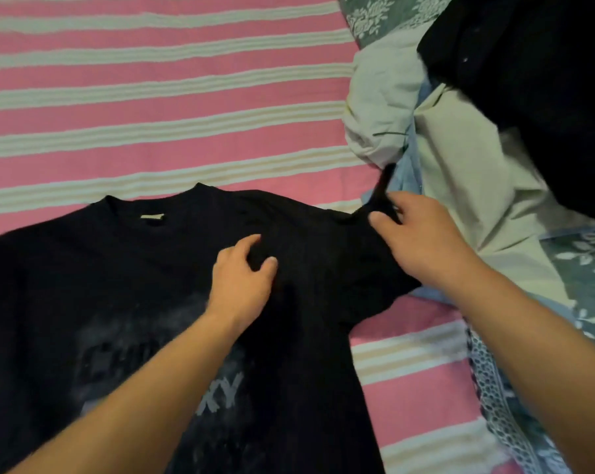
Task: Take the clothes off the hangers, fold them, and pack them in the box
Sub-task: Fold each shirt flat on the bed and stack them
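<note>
- Black tee [135,268] lay flat, print up, on striped bed [152,97].
- Left hand [243,277] rested on its chest, fingers loosely curled, gripping nothing.
- Right hand [415,241] pinched the sleeve's edge.
- Heap of pale clothes [460,159] and a dark garment [528,80] just beside the sleeve.

A bed fills the whole view, covered by a pink sheet [173,111] with bands of white and beige stripes running across it. Along the right side lies a grey-green bedcover [583,268] printed with white flowers, seen at the top corner and again lower down, where a patterned edge of small white cells runs along it. The light is dim, soft and even.
</note>
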